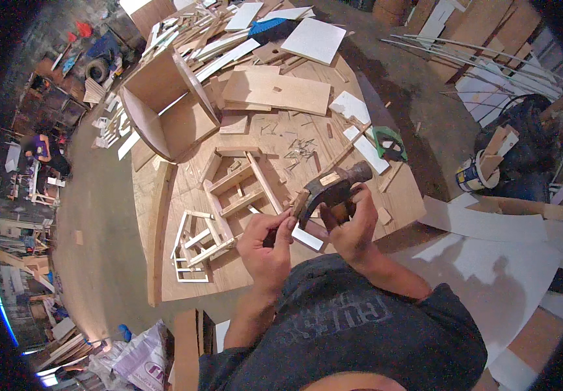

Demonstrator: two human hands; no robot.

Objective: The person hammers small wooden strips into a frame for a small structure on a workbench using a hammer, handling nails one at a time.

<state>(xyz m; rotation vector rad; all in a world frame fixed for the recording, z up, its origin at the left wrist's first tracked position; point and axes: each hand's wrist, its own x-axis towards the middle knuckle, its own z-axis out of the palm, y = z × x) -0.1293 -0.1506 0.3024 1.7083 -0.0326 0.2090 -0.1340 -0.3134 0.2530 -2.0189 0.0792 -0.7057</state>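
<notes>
I hold a hammer up over the workbench, its dark head turned sideways. My right hand is closed around it just below the head, and most of the handle is hidden. My left hand pinches a small piece of wood against the claw end; whether a nail is in it I cannot make out. Beneath my hands a wooden frame with crosspieces lies on the bench, beside a smaller white-edged frame. Loose nails are scattered beyond the hammer.
The plywood bench top carries an open box of boards, flat planks and a heap of offcuts at the back. A green-handled saw lies at the right edge. A bucket stands on the floor; another person is far left.
</notes>
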